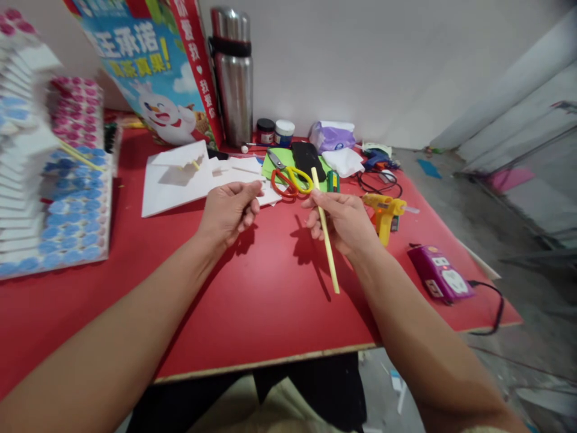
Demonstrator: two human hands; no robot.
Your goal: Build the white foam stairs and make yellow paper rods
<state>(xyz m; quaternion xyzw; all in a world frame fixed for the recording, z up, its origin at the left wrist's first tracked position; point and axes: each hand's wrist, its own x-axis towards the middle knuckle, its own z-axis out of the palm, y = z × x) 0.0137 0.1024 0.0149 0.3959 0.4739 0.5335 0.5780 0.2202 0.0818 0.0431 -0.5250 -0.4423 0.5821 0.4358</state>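
My right hand (338, 219) holds a thin, pale yellow stick (330, 258) between thumb and fingers, tilted over the red table. To its left is my left hand (232, 210), its fingers curled and thumb pressed to the index finger. Whatever that pinch may hold is too small or hidden to make out. Just beyond the hands lie scissors (278, 162) with one red and one yellow handle. White foam-like boards (178, 189) sit behind my left hand, one with a yellow piece in it. A yellow hot glue gun (384, 210) is right of my right hand.
At left stands a white layered model (22, 198) with blue and pink round pieces. A steel thermos (237, 90), printed box (153, 72), paint jars (283, 132), black phone-like object (309, 159) and tissue pack (332, 136) line the back. A purple box (439, 273) with a cable sits right.
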